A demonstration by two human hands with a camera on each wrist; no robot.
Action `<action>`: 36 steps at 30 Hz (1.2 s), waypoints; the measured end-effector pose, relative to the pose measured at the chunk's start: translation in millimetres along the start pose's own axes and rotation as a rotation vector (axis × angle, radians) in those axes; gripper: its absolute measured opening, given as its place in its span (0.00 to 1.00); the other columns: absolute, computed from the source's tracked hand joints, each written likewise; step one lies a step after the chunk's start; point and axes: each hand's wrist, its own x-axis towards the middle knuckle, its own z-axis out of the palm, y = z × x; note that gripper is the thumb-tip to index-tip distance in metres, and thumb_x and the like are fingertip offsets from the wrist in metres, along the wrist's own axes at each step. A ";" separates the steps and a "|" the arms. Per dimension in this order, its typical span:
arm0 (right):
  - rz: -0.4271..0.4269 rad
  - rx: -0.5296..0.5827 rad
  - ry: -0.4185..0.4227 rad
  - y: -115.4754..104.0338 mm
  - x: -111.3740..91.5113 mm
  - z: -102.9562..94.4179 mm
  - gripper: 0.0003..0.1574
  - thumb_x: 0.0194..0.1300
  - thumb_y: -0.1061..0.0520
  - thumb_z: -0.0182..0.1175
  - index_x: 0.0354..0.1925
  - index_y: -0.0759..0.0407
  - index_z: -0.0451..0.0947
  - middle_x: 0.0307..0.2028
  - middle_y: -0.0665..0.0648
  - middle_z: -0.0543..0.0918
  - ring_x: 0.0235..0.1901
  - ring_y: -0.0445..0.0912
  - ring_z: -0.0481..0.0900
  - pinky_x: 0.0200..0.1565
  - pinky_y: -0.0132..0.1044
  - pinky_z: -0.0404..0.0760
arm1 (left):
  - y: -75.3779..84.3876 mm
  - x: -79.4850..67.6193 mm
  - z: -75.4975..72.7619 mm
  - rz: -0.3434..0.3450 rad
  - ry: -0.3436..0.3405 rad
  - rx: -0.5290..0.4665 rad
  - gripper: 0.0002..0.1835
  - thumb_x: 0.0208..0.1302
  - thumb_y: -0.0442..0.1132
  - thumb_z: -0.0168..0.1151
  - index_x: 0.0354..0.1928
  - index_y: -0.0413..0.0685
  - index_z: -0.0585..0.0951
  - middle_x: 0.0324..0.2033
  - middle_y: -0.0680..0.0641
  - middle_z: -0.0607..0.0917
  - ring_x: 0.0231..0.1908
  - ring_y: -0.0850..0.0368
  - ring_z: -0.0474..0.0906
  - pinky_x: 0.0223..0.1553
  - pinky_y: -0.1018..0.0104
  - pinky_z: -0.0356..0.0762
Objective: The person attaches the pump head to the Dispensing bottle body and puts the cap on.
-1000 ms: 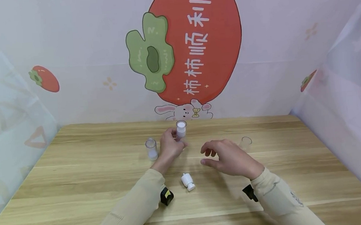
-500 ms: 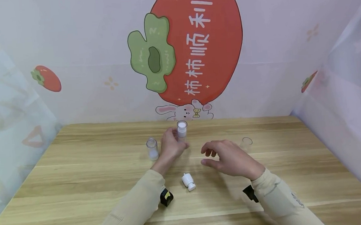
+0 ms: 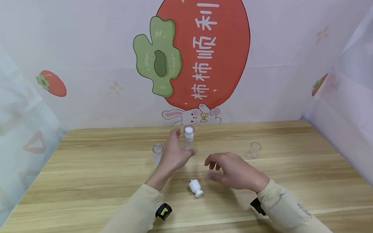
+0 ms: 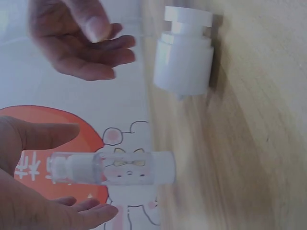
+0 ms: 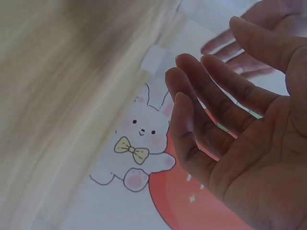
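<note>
A slim clear bottle point(image 3: 189, 140) with a white base and a white pump top under a clear cover stands upright on the table. My left hand point(image 3: 173, 154) is beside it, thumb and fingers spread apart; in the left wrist view a gap shows between them and the bottle point(image 4: 127, 167). My right hand point(image 3: 235, 171) hovers to the right over the table, fingers loosely bent and holding nothing. Between the forearms a white pump head point(image 3: 195, 188) lies on its side. Left of my left hand, a second clear container point(image 3: 158, 151) with a whitish base is partly hidden by it.
A clear, hard-to-see cap or cup point(image 3: 256, 149) stands at the right, beyond my right hand. The wooden table point(image 3: 81, 198) meets a printed back sheet point(image 3: 100, 105) behind the bottle, with sheets at both sides.
My left hand has let go of the bottle and drawn back to the left, covering part of the second container. My right hand has come slightly nearer to me.
</note>
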 end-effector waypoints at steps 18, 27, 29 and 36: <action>0.016 -0.011 -0.055 -14.5 8.2 18.1 0.23 0.67 0.43 0.68 0.48 0.60 0.82 0.38 0.52 0.84 0.29 0.39 0.76 0.37 0.39 0.77 | -4.8 -19.5 -53.5 0.193 0.058 -0.102 0.33 0.60 0.29 0.71 0.67 0.35 0.70 0.64 0.39 0.76 0.63 0.42 0.74 0.61 0.53 0.74; 0.088 -0.026 -0.065 -19.9 10.3 24.5 0.28 0.63 0.39 0.70 0.46 0.60 0.83 0.34 0.51 0.82 0.30 0.40 0.75 0.37 0.40 0.76 | -30.0 -12.1 -69.3 0.162 0.130 -0.016 0.33 0.58 0.34 0.73 0.65 0.36 0.73 0.60 0.38 0.78 0.62 0.42 0.70 0.63 0.47 0.68; 0.105 -0.031 -0.077 -20.3 10.8 25.5 0.29 0.63 0.38 0.70 0.46 0.60 0.83 0.33 0.50 0.82 0.31 0.40 0.75 0.37 0.41 0.76 | -34.4 -11.0 -70.2 0.128 0.125 0.001 0.34 0.57 0.35 0.74 0.66 0.36 0.73 0.60 0.38 0.77 0.62 0.41 0.70 0.63 0.46 0.67; 0.138 -0.051 -0.105 -21.4 12.0 29.3 0.29 0.61 0.38 0.72 0.46 0.60 0.83 0.32 0.48 0.81 0.31 0.41 0.75 0.38 0.40 0.76 | -45.7 -8.6 -69.8 0.033 0.079 0.009 0.36 0.55 0.34 0.75 0.66 0.34 0.71 0.61 0.35 0.76 0.63 0.38 0.69 0.63 0.46 0.67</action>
